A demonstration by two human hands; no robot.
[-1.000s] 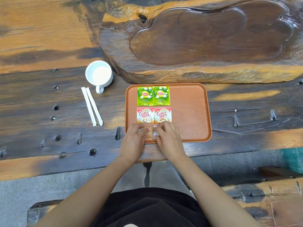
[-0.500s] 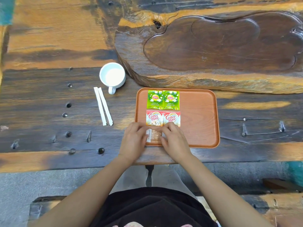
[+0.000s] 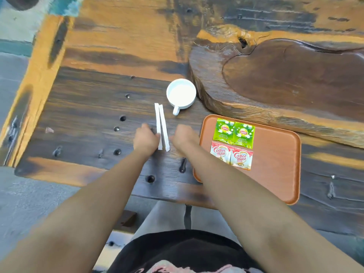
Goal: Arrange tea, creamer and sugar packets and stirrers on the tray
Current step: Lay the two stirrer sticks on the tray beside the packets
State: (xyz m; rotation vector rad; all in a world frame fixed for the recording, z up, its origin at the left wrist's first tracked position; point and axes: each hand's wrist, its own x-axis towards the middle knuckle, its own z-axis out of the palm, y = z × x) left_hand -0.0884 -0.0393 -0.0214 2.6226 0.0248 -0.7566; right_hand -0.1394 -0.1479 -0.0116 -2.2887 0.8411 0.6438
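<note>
Two white stirrers (image 3: 162,129) side by side on the dark wood table (image 3: 82,115), left hand (image 3: 146,139) touching one, right hand (image 3: 184,137) just beside the other. White cup (image 3: 181,94) near their far ends. Green tea packets (image 3: 234,133) and red creamer packets (image 3: 231,157) in rows on the orange tray (image 3: 275,164).

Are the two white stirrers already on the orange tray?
No, the two white stirrers lie on the wooden table, left of the orange tray.
</note>
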